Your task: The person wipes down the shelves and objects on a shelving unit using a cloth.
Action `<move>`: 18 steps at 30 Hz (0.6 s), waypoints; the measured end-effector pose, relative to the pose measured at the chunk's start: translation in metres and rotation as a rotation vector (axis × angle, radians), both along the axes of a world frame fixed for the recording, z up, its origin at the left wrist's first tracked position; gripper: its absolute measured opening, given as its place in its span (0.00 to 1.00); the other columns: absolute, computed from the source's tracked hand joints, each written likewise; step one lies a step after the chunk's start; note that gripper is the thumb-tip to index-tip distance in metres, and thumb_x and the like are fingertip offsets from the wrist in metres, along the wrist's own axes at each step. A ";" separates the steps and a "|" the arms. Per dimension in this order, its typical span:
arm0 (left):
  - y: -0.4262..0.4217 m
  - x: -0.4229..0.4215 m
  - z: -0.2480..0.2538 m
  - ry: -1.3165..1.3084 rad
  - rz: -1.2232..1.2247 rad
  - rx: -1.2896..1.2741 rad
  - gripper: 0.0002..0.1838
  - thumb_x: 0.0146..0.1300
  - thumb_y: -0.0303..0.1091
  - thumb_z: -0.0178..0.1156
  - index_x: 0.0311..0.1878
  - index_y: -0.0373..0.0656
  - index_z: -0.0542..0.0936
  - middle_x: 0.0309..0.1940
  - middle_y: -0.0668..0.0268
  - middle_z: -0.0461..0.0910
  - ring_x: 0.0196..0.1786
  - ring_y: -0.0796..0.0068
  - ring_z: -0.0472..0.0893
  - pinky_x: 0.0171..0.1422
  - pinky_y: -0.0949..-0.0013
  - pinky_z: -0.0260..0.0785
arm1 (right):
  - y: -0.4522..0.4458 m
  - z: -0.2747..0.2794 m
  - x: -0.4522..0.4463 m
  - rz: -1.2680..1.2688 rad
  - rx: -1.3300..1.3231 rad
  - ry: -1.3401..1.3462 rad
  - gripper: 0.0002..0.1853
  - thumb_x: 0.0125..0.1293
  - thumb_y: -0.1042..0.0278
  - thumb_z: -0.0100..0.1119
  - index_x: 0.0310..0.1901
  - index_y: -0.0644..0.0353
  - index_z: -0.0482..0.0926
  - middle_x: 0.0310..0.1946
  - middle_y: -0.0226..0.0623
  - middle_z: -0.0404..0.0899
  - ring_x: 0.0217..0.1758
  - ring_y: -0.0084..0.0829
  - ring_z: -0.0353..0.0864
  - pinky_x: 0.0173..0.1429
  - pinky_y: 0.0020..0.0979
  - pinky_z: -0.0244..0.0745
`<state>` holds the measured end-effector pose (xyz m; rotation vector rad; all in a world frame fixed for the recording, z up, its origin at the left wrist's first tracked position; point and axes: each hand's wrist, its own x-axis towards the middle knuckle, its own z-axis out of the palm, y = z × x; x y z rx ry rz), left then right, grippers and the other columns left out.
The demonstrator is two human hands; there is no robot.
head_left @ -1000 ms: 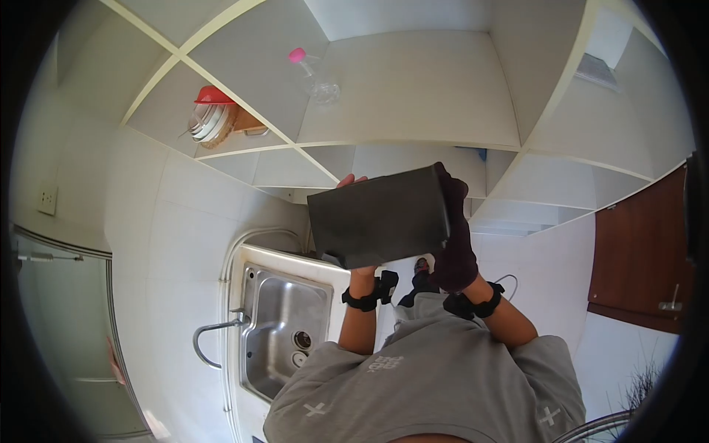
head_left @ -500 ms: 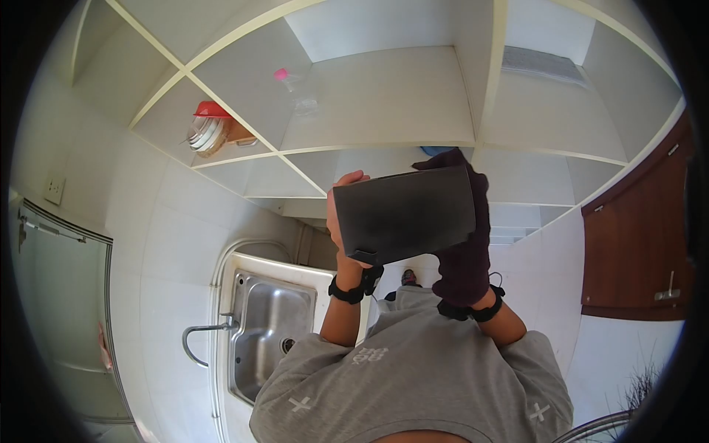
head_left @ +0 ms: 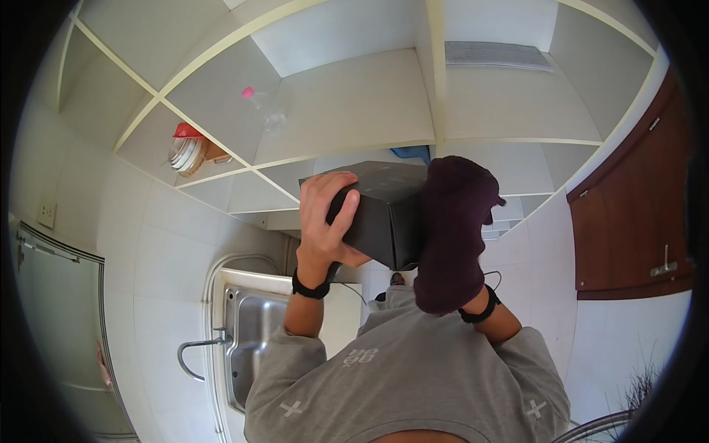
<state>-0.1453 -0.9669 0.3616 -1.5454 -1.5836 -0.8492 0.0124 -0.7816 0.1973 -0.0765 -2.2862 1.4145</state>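
A black box (head_left: pixel 373 221) is held up in front of my chest, tilted so its top and two sides show. My left hand (head_left: pixel 325 214) wraps around its left end, with the thumb and fingers pressed on the dark surface. Against the box's right side lies a dark maroon cloth (head_left: pixel 458 236). It covers my right hand down to the wrist, so the right fingers are hidden beneath it. Black bands sit on both wrists.
White shelving (head_left: pixel 340 111) spans the front, with a pink-capped clear bottle (head_left: pixel 262 111), stacked bowls (head_left: pixel 186 155) and a grey flat panel (head_left: pixel 498 56). A steel sink (head_left: pixel 255 332) with a faucet (head_left: pixel 199 343) stands at left. A brown door (head_left: pixel 628 207) is at right.
The box has turned, so its top and an edge between two sides now show. My left hand has come round over its left end. The cloth-covered right hand has rotated on the right side.
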 end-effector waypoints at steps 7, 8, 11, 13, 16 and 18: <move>-0.022 0.005 -0.016 -0.279 -0.019 0.022 0.43 0.49 0.42 0.69 0.67 0.30 0.69 0.53 0.41 0.76 0.51 0.47 0.79 0.55 0.50 0.70 | 0.056 -0.006 0.019 -0.145 0.126 -0.138 0.31 0.71 0.72 0.56 0.75 0.59 0.61 0.68 0.40 0.70 0.70 0.31 0.69 0.68 0.32 0.70; -0.036 0.002 -0.038 -0.431 0.007 0.022 0.43 0.51 0.41 0.69 0.68 0.29 0.68 0.55 0.42 0.76 0.53 0.47 0.79 0.59 0.51 0.70 | 0.068 -0.005 0.024 -0.173 0.150 -0.157 0.31 0.71 0.72 0.56 0.75 0.59 0.61 0.68 0.40 0.70 0.70 0.31 0.69 0.68 0.32 0.70; -0.071 -0.007 -0.097 -0.831 -0.123 0.150 0.42 0.54 0.44 0.68 0.69 0.30 0.67 0.58 0.47 0.77 0.61 0.51 0.77 0.67 0.54 0.68 | 0.089 0.003 0.031 -0.195 0.186 -0.154 0.31 0.71 0.72 0.56 0.75 0.60 0.61 0.67 0.40 0.70 0.70 0.31 0.69 0.68 0.32 0.70; -0.052 0.010 -0.100 -1.189 -0.453 0.359 0.42 0.55 0.48 0.69 0.68 0.31 0.69 0.58 0.51 0.78 0.63 0.54 0.77 0.68 0.55 0.68 | 0.088 0.009 0.022 -0.145 0.181 -0.101 0.31 0.71 0.72 0.56 0.75 0.60 0.61 0.67 0.40 0.70 0.70 0.31 0.70 0.68 0.32 0.70; -0.009 0.022 -0.072 -1.401 -0.575 0.496 0.43 0.55 0.54 0.69 0.66 0.31 0.71 0.58 0.53 0.79 0.62 0.57 0.78 0.68 0.57 0.68 | 0.073 0.014 0.002 -0.027 0.168 0.003 0.31 0.72 0.72 0.56 0.74 0.61 0.61 0.67 0.40 0.70 0.70 0.31 0.70 0.68 0.32 0.70; 0.000 0.022 -0.067 -1.533 -0.592 0.361 0.39 0.60 0.54 0.66 0.65 0.31 0.71 0.58 0.54 0.80 0.60 0.59 0.79 0.68 0.59 0.70 | 0.063 0.013 -0.006 0.039 0.162 0.049 0.31 0.72 0.72 0.56 0.74 0.61 0.61 0.67 0.41 0.71 0.70 0.31 0.70 0.68 0.32 0.70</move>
